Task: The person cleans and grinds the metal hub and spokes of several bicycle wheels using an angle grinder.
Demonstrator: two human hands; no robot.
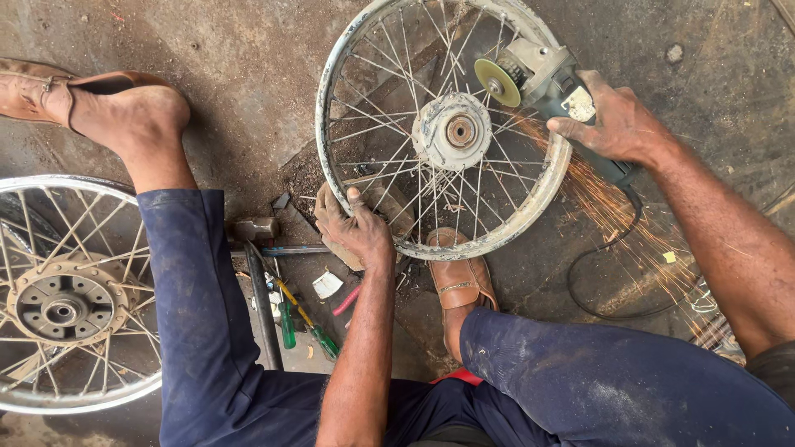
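Right hand is wrapped tight around the body of the angle grinder, thumb over the top. The grinder's yellow-green disc sits among the spokes just right of the hub, upper right inside the spoked wheel. Sparks spray past the rim's right side, toward the lower right.

Left hand is clamped on the rim at the hub's lower left, fingers curled through the spokes. The brown shoe presses the rim's bottom edge, directly below the hub. The wheel lies flat on the floor.

To do this well, in my view:
- Keep the disc square to the spoke; a twist could bind it between neighbours.
- Hold steady light pressure and let the disc cut.
- Keep the left hand's fingers on the far side of the hub from the disc, as now.
- The cable loops right of the shoe, under the sparks. Keep it clear.
- Sparks land close to the right knee; angle them away.

Left of the rim: screwdrivers, a hammer, and a second wheel further out.
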